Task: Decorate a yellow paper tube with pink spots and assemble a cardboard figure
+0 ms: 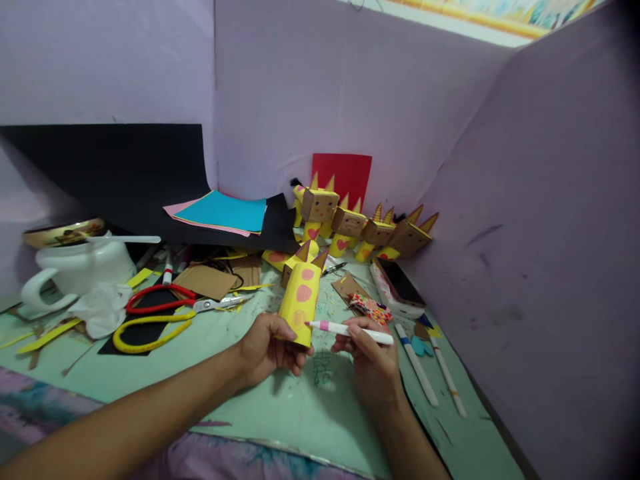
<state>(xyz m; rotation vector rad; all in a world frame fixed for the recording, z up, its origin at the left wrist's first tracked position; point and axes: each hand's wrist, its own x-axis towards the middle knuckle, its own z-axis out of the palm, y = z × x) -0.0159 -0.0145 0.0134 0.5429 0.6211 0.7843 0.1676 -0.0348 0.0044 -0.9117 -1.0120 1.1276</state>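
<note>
My left hand (273, 347) is closed around the lower end of a yellow paper tube (301, 297), which tilts up and away from me. Pink and orange spots mark the tube, and brown pointed ears or horns show at its far end. In my right hand (373, 357) is a white felt-tip marker (355, 331) with a pink band, gripped like a pen. Its pink tip is at the tube's right side, close to the lowest, orange spot; whether it touches I cannot tell. Part of the tube's far end overlaps other yellow paper behind it.
Several yellow paper animals with cardboard heads (320, 205) stand at the back before a red sheet (345, 175). To the left lie scissors (165, 310), cardboard pieces (207, 280), a white teapot-like vessel (83, 267) and coloured paper (223, 212). Two markers (417, 367) and a phone (399, 283) are at right.
</note>
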